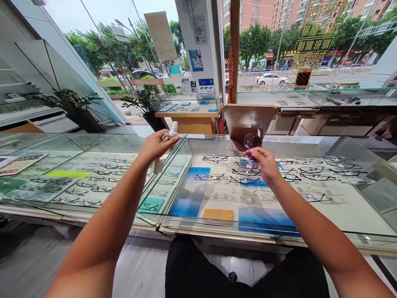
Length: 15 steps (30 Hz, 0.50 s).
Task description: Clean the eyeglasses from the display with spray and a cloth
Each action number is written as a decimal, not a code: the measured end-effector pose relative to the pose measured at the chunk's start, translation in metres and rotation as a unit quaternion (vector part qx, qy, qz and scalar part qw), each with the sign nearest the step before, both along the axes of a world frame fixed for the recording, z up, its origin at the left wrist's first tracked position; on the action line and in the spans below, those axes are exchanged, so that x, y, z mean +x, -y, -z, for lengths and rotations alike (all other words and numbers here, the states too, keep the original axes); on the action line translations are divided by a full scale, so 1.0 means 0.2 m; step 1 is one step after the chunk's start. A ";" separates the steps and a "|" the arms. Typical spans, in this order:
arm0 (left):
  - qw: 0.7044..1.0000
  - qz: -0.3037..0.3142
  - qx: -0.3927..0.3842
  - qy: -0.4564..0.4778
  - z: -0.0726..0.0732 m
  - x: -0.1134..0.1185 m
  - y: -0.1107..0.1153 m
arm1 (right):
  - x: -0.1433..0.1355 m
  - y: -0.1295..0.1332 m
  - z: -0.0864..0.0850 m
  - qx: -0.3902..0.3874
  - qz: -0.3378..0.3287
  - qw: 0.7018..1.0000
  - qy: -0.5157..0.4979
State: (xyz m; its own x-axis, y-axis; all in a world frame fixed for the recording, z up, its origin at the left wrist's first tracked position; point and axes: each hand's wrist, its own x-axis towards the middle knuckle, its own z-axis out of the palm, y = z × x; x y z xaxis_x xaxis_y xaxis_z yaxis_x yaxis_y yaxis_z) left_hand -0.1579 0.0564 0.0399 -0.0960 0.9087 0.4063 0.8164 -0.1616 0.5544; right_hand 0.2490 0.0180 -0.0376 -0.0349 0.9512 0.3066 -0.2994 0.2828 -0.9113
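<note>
Out over the glass counter, my left hand is closed around a small white spray bottle, whose top sticks up past the fingers. A light cloth-like piece shows below that hand; whether the hand holds it is unclear. My right hand pinches a round, tinted lens by its lower edge and keeps it upright. Behind the lens stands a brown-backed panel or chair back. Rows of eyeglasses lie inside the case beneath my right hand.
The glass display counter spans the view in front of my legs. Inside are blue sheets and a tan block. A potted plant, a pillar and further display cases stand beyond, before the windows.
</note>
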 end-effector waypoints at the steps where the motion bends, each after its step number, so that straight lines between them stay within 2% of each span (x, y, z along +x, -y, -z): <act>1: 1.000 0.009 -0.012 -0.002 0.06 -0.02 -0.03 | 0.00 0.00 0.00 0.000 0.000 1.000 0.001; 6: 0.998 0.006 -0.047 0.031 0.40 -0.01 -0.16 | 0.01 -0.01 0.02 0.006 -0.001 1.000 0.007; 8: 0.998 0.010 -0.061 0.019 0.50 0.01 -0.19 | 0.01 -0.01 0.02 0.007 -0.003 1.000 0.006; 11: 0.997 0.012 -0.073 -0.009 0.58 0.03 -0.22 | 0.01 -0.02 0.02 0.009 -0.003 1.000 0.007; 15: 0.997 0.010 -0.076 -0.024 0.60 0.05 -0.25 | 0.02 -0.01 0.03 0.013 -0.006 1.000 0.005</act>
State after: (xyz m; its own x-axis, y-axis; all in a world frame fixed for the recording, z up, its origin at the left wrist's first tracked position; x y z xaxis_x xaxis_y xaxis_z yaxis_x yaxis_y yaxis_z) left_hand -0.1474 0.1062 -0.0804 -0.0616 0.9615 0.2676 0.8406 -0.0946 0.5334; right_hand 0.2527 0.0210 -0.0431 -0.0505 0.9426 0.3300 -0.2932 0.3019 -0.9071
